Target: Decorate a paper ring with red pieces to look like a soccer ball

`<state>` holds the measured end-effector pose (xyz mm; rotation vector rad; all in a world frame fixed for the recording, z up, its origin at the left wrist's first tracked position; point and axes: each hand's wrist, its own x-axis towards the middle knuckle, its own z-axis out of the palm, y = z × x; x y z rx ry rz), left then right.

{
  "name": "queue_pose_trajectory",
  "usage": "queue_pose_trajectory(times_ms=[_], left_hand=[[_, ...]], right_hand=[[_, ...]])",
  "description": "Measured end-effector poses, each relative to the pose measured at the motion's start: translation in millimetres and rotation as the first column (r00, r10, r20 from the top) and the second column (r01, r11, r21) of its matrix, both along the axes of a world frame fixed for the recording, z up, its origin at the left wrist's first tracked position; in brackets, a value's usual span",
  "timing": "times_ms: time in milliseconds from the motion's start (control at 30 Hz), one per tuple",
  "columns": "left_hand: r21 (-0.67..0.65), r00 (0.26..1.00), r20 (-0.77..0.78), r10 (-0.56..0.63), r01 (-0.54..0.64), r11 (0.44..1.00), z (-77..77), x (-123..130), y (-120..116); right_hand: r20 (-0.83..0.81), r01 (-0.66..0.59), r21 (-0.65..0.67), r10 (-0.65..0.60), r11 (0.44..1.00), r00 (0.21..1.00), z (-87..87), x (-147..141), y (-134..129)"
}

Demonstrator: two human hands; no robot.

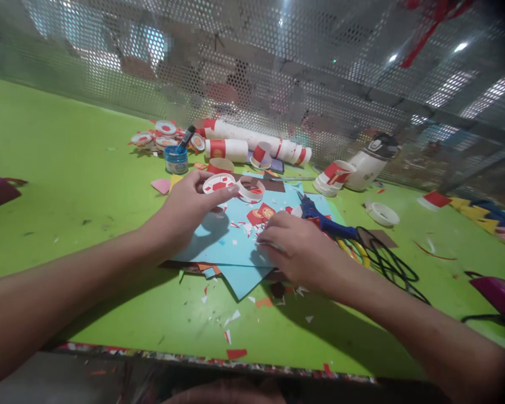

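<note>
My left hand grips a white paper-cup bottom with red pieces on it, thumb across its near rim and fingers behind. Just right of it a white paper ring stands over the light blue paper. My right hand is low over this paper, its fingers curled together beside small red and white scraps. Whatever those fingertips hold is hidden. Red paper pieces with gold print lie just beyond. Blue-handled scissors rest to the right of my right hand.
A blue glue jar with a brush, stacked paper cups and finished cup-rim pieces stand toward the back. A white bottle is beside a perforated metal screen. Black cord trails at right; scraps litter the green table.
</note>
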<state>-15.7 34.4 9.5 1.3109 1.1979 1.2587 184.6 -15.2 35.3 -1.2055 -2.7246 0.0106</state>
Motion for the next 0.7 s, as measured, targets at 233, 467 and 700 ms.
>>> queue_pose_trajectory(times_ms=[233,467,700], left_hand=[[0.029,0.997,-0.075,0.006,-0.004,1.000,1.6,2,-3],[0.138,0.971,-0.237,-0.002,0.036,0.990,1.3,2,-6],[0.148,0.975,-0.223,-0.008,0.042,0.988,-1.4,1,-4]], right_hand=[[0.217,-0.020,0.070,0.004,0.997,0.976,-21.4,-38,15],[0.211,0.013,0.014,-0.015,1.000,0.977,-22.7,-51,9],[-0.090,0.117,-0.236,-0.142,0.965,0.986,-15.9,-45,8]])
